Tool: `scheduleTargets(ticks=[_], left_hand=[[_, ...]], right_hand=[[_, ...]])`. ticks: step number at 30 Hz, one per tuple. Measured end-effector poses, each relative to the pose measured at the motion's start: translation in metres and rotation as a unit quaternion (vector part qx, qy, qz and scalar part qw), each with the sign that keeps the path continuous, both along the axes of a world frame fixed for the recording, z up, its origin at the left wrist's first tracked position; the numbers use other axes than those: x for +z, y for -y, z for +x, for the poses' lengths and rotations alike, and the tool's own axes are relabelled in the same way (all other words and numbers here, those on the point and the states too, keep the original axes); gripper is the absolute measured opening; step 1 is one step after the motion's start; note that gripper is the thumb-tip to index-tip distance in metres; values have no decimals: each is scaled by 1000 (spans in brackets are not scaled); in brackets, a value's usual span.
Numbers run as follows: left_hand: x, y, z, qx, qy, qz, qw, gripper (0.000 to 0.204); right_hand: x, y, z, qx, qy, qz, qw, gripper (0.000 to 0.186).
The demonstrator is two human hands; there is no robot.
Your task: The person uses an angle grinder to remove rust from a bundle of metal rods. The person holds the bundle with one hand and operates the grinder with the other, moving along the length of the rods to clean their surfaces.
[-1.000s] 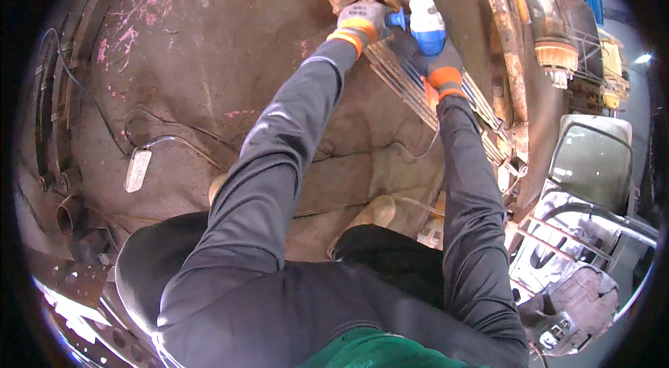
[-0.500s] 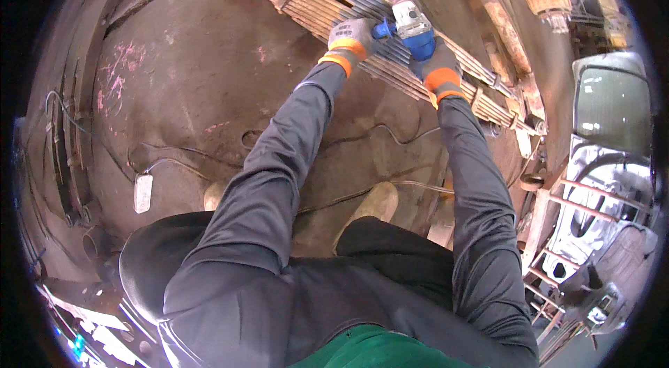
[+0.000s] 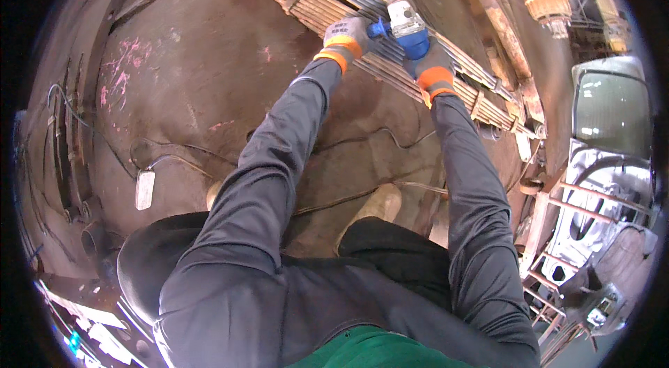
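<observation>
Left hand [image 3: 346,35] grips the blue handle [image 3: 378,28], right hand [image 3: 428,61] wraps the grinder [image 3: 405,18]; metal bars [image 3: 317,14] look part-done imo, greyish underneath, rusty toward 10 o'clock.

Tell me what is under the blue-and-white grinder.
Long bundles of metal strips lie under the grinder, showing on either side of it. The stretch directly beneath the grinder and the right hand is covered, so any contact there cannot be seen.

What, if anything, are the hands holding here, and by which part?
A blue-and-white angle grinder: the left hand grips its side handle, the right hand the rear of its body.
</observation>
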State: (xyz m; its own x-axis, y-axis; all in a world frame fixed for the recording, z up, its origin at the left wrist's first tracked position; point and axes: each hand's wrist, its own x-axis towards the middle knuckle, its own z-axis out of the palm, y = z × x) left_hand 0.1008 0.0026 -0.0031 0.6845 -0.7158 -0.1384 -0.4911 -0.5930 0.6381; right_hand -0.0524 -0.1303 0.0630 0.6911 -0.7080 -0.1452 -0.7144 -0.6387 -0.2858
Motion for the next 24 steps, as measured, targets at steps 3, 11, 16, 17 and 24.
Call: scheduleTargets(ticks=[3, 11, 16, 17, 24], left_hand=[[0, -14, 20, 8, -2, 12, 1000, 39], [3, -18, 46, 15, 53, -4, 998, 35], [1, 11, 31, -15, 23, -3, 1000, 31], [-2, 14, 24, -16, 20, -18, 999, 32], [5, 13, 10, -17, 19, -20, 999, 32]], right_hand=[[-10, -20, 17, -15, 35, -43, 998, 57], [-18, -21, 43, -29, 49, -41, 998, 58], [-15, -2, 18, -45, 49, -66, 996, 63], [-15, 0, 12, -53, 52, -67, 995, 66], [-12, 8, 2, -34, 27, -68, 997, 63]])
